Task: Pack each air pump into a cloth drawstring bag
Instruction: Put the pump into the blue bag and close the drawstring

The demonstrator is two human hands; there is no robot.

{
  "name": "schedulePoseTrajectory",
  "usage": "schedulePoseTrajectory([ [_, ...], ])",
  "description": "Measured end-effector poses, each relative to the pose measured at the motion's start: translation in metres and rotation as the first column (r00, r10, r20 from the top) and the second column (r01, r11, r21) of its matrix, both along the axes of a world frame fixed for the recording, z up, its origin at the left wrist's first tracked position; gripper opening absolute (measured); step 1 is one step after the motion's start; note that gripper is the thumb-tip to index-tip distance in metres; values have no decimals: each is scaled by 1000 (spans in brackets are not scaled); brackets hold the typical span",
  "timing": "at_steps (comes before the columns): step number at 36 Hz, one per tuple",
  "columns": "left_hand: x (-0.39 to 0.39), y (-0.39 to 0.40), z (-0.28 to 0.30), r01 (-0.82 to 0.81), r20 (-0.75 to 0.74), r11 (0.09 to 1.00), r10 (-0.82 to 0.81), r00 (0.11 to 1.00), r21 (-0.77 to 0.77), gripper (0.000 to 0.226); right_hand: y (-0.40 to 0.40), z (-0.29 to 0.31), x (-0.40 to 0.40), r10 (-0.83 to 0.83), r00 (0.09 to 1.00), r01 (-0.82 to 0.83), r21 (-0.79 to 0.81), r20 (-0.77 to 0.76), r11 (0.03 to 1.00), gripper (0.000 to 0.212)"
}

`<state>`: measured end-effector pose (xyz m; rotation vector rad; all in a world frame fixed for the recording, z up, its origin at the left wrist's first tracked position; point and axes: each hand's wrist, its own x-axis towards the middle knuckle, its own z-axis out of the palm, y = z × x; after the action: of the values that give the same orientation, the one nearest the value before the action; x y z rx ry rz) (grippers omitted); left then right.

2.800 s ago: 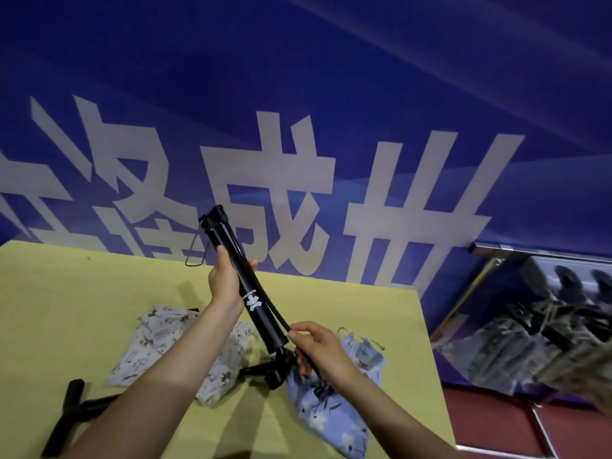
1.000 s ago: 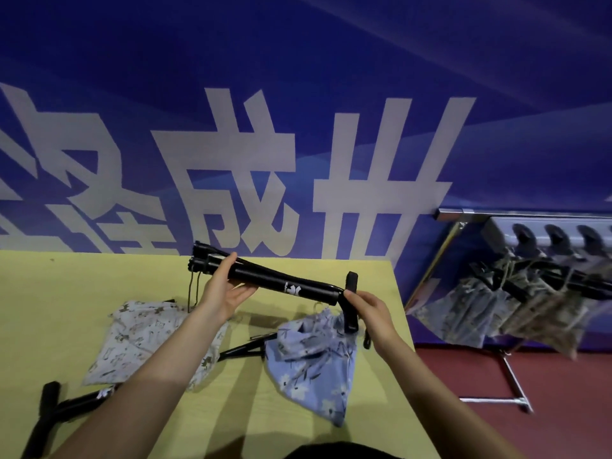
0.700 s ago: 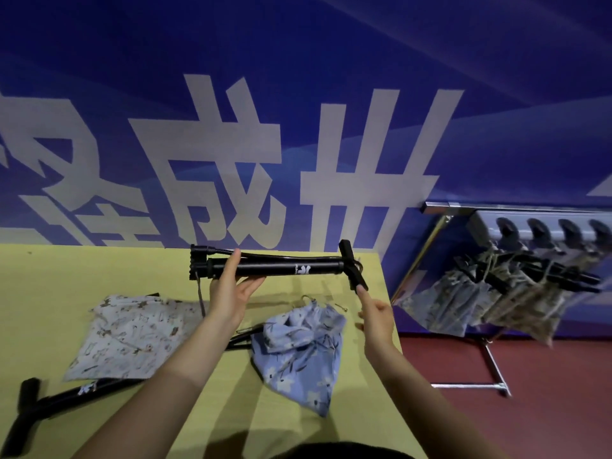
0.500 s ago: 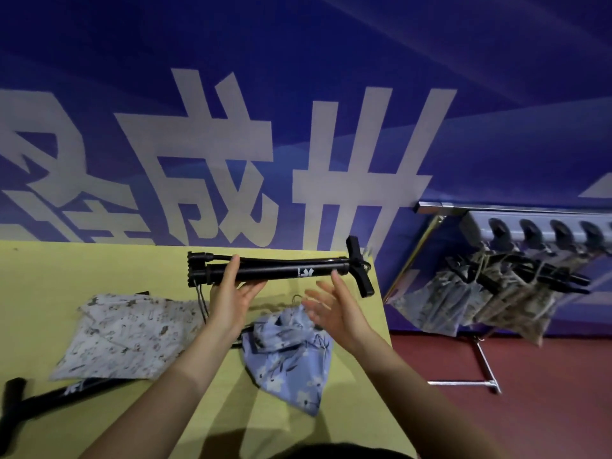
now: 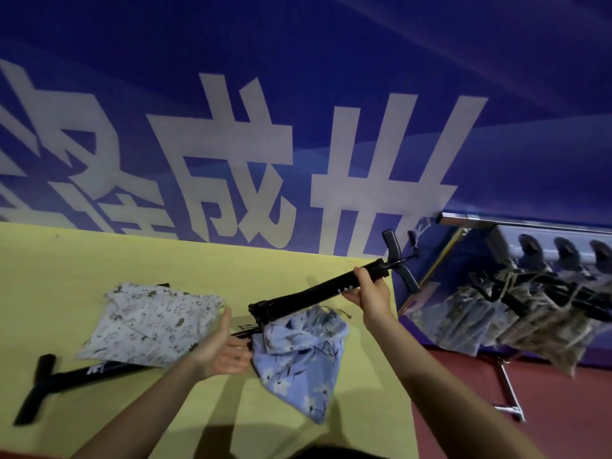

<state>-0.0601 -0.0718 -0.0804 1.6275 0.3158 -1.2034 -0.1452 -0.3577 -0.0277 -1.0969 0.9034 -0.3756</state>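
Note:
My right hand [image 5: 369,294] grips a black air pump [image 5: 308,294] near its T-handle end. The pump slants down to the left, its base just above the crumpled mouth of a blue flowered drawstring bag [image 5: 299,356] on the yellow table [image 5: 66,266]. My left hand [image 5: 220,351] is open, palm up, just left of the blue bag and touching nothing. A second black pump [image 5: 71,376] lies at the lower left, partly under a flat white patterned bag [image 5: 150,324].
A blue banner wall [image 5: 298,111] with large white characters stands behind the table. To the right, beyond the table's edge, a metal rack [image 5: 530,223] holds several packed bags [image 5: 516,313] over a red floor [image 5: 530,409].
The pump passed from my left hand to my right. It was level above the table; now its base tilts down toward the blue bag. My left hand has dropped beside the bag.

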Motion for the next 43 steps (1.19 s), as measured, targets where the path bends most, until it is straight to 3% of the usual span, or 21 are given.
schedulePoseTrajectory([
  [5,9,-5,15,-44,-60,983,34,998,-176,92,2,4,-6,104,994,-104,16,33,994,11],
  [10,1,-29,46,126,27,955,-123,992,-269,63,6,2,-15,176,981,-177,13,87,984,13],
  [13,-7,-38,59,347,200,922,-313,929,-170,56,1,0,-20,173,981,-175,12,82,984,11],
  [16,-18,-50,67,522,354,852,-500,790,39,56,-1,-2,-26,175,983,-175,-6,54,985,12],
  [19,-23,-60,58,595,454,781,-608,651,192,54,-3,-7,-30,160,986,-159,-11,57,987,13],
  [23,-28,-64,38,561,570,800,-567,595,211,79,3,-12,-37,154,973,-178,135,171,975,15],
  [27,-40,-76,30,529,616,836,-496,612,147,47,22,-10,-39,328,939,-339,117,105,933,32],
  [33,-41,-89,17,424,709,897,-380,594,125,29,14,-10,-31,539,842,-536,146,16,832,49],
  [40,-32,-109,6,342,675,931,-331,660,123,31,-8,-17,-36,447,895,-447,-8,-4,895,33],
  [43,-18,-118,1,252,695,945,-325,642,209,26,-24,-20,-41,369,928,-372,-83,-56,924,20],
])
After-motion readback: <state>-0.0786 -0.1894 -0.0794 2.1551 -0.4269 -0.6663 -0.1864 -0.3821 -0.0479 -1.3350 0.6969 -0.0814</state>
